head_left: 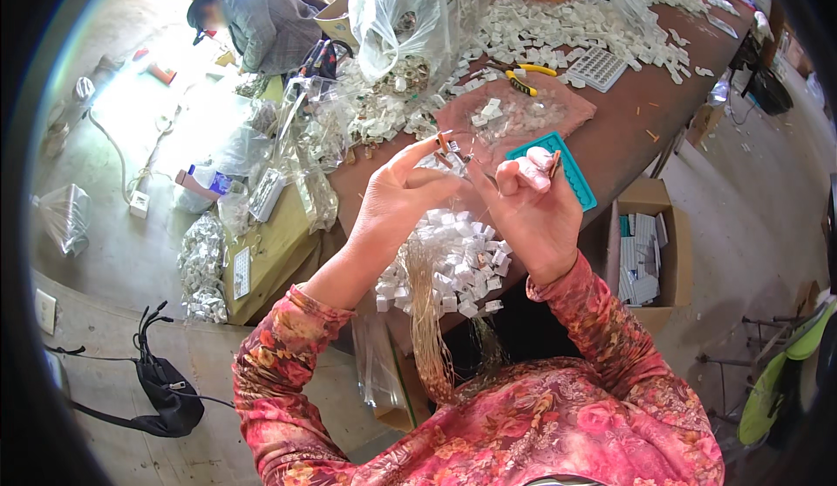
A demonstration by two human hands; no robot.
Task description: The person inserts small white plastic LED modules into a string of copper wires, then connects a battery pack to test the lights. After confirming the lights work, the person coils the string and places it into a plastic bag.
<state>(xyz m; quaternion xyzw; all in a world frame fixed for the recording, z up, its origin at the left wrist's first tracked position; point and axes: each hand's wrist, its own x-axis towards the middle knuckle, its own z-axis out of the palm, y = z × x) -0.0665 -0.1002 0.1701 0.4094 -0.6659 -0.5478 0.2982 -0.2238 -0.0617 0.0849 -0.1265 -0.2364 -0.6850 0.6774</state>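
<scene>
My left hand [405, 191] is raised over the table, its thumb and fingers pinching a small dark-and-white piece [450, 153] too small to name. Close beside it, the fingertips of my right hand [539, 224] press together near the same piece; what they hold is unclear. Pink wrapping [534, 172] covers part of the right fingers. Below both hands lies a heap of small white tags or boxes [466, 259]. A bundle of thin tan strands [427, 312] hangs over the table's near edge. Behind my right hand sits a teal tray [577, 181].
A pink cloth [558, 115] with white pieces lies beyond my hands. Yellow-handled pliers [523, 83] and a white gridded tray [598, 68] are farther back, near spread white pieces [558, 28]. A cardboard box [676, 285] stands right. Another person [270, 28] bends at far left.
</scene>
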